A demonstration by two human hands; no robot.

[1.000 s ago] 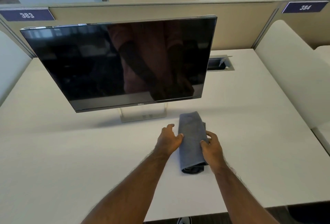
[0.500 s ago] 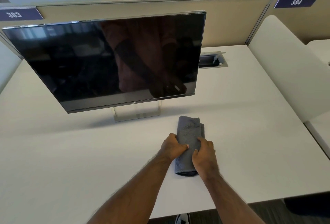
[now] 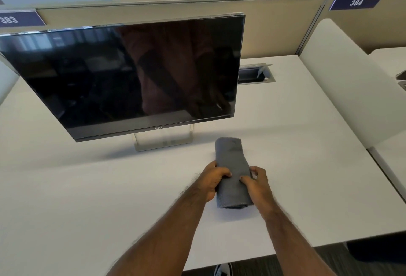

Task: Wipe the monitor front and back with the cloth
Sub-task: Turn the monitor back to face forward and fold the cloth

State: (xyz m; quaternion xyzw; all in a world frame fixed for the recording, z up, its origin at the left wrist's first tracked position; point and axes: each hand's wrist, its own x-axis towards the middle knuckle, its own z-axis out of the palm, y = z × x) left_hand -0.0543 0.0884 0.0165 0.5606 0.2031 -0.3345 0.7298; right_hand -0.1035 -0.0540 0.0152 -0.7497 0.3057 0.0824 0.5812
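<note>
While your left hand (image 3: 212, 182) and right hand (image 3: 256, 184) are curling fingers (image 3: 246, 180) round the cloth (image 3: 232, 161), the monitor (image 3: 131, 73) beyond them is waiting unwiped.

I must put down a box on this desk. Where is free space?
Bare desk left of the left hand, and right of the cloth toward the white divider. It is tighter between monitor and cloth.

Office: numbered cubicle partitions (image 3: 175, 12), white desk (image 3: 87, 187) w/ monitor (image 3: 123, 78)
</note>
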